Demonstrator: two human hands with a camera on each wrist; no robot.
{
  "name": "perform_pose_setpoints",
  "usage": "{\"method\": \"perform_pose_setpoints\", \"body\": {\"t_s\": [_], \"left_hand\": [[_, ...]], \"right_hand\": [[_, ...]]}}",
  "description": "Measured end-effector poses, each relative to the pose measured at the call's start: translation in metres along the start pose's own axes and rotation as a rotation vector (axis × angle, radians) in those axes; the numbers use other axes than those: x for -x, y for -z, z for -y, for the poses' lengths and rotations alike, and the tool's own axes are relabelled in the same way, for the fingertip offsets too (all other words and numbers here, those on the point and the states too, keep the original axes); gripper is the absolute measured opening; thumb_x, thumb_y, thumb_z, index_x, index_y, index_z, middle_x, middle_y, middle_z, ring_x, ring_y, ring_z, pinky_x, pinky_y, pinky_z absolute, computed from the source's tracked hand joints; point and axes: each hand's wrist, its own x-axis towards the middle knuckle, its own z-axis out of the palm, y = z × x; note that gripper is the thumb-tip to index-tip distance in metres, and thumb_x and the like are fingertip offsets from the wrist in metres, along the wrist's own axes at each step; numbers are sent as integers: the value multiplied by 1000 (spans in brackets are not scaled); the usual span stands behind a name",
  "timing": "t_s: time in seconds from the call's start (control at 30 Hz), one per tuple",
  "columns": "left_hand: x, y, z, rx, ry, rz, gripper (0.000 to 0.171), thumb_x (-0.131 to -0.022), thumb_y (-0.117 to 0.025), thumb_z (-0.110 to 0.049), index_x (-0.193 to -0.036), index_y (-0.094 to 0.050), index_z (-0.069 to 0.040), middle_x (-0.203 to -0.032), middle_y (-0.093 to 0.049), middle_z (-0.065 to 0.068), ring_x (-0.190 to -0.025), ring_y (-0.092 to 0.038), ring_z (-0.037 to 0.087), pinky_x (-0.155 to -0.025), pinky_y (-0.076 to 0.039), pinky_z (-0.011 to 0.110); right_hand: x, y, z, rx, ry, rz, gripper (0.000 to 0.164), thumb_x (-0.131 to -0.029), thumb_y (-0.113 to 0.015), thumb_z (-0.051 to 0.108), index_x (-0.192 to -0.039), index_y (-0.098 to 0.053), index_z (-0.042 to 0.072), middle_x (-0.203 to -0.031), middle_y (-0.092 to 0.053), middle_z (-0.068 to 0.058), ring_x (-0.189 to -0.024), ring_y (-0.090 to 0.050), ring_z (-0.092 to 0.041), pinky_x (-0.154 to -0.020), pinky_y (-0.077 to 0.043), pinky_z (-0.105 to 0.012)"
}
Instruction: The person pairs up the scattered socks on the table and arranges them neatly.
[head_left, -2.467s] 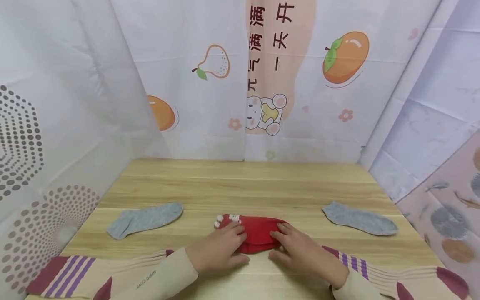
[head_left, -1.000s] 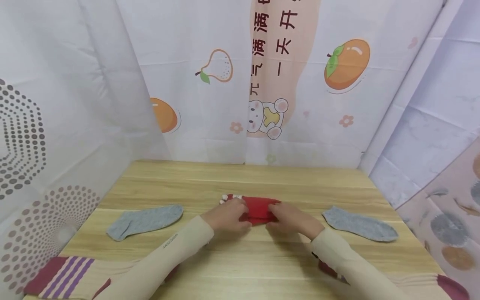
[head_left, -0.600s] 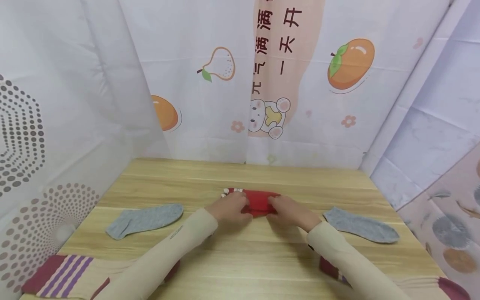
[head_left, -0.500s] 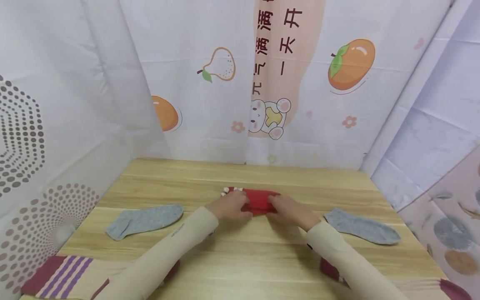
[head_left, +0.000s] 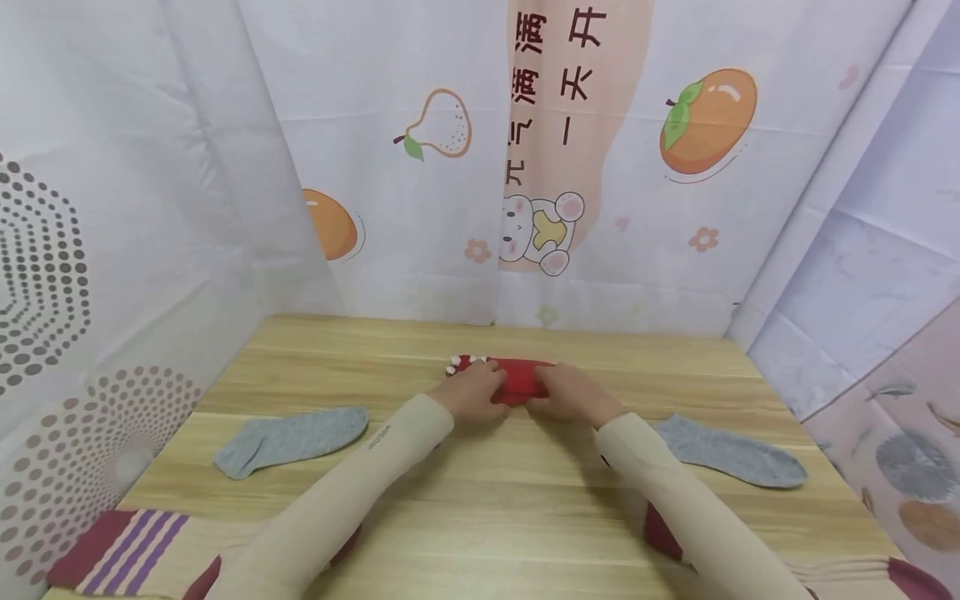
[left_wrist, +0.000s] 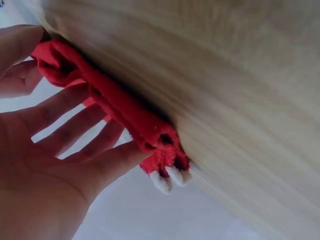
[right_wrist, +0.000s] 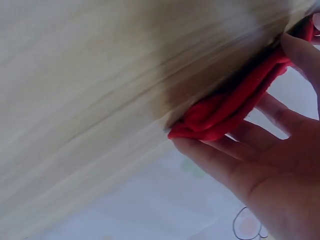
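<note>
A: From over here, can you read the writing on the curtain [head_left: 360, 150]?

B: It's printed sideways: 元气滴滴 in one column, 一天开 beside it before it runs out of view. A white bear [head_left: 532, 232] lies at the 6 o'clock end. The sleeve [head_left: 330, 517] on the left arm carries lettering too, too small for me to make out.

A: And the red sock [head_left: 521, 377]?

B: Towards 12 o'clock on the surface [head_left: 480, 517], lengthwise between the hands. From the left hand [head_left: 471, 393] its middle is at 2 o'clock; from the right hand [head_left: 576, 395], at 10. The white-bobbled end pokes out past the left hand at 11 o'clock.

A: How are the hands holding it?

B: Both pinch it, thumbs on the 6 o'clock side, fingers round the far edge. Whether it's lying flat or slightly lifted, I can't tell.

A: What's around them?

B: One grey sock [head_left: 296, 440] at 9 o'clock, another grey sock [head_left: 735, 454] at 3. A striped sock [head_left: 153, 552] at 8, partly under the left sleeve, and a second cream-and-maroon sock [head_left: 847, 573] at 4, partly hidden by the right arm.
</note>
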Motion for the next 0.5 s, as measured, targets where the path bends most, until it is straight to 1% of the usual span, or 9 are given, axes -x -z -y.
{"method": "perform_pose_setpoints", "body": {"t_s": [0.23, 0.37, 0.43, 0.5], "left_hand": [[-18, -3, 10, -96, -21, -46, 46, -91, -67, -37, -125, -60, -6, -123, -59, 11, -111, -57, 25, -98, -49, 38], [-27, -4, 14, -82, -14, -57, 46, -91, -67, -33, -126, -59, -4, -122, -57, 12, -111, -57, 27, -97, -49, 39], [-31, -3, 15, -69, 2, -54, 48, -91, -67, -33, -129, -58, -4, -124, -56, 12, -112, -56, 27, -98, -49, 39], [-35, -3, 17, -57, 20, -55, 50, -92, -66, -34, -131, -57, -5, -126, -56, 12, -113, -56, 27, -99, -48, 39]], "right_hand": [[-13, -1, -8, -44, -35, -6, 21, -90, -74, 25, -95, -63, 7, -75, -60, 3, -68, -53, -13, -68, -49, -31], [-18, -1, -13, -57, -73, -9, 22, -90, -73, 25, -98, -63, 8, -76, -59, 2, -68, -52, -14, -66, -47, -31], [-21, -1, -16, -63, -91, -19, 23, -89, -73, 26, -99, -63, 8, -77, -59, 0, -70, -53, -16, -67, -47, -32], [-23, -2, -18, -66, -108, -34, 24, -89, -72, 27, -100, -63, 8, -80, -61, -1, -73, -55, -18, -70, -47, -34]]}}
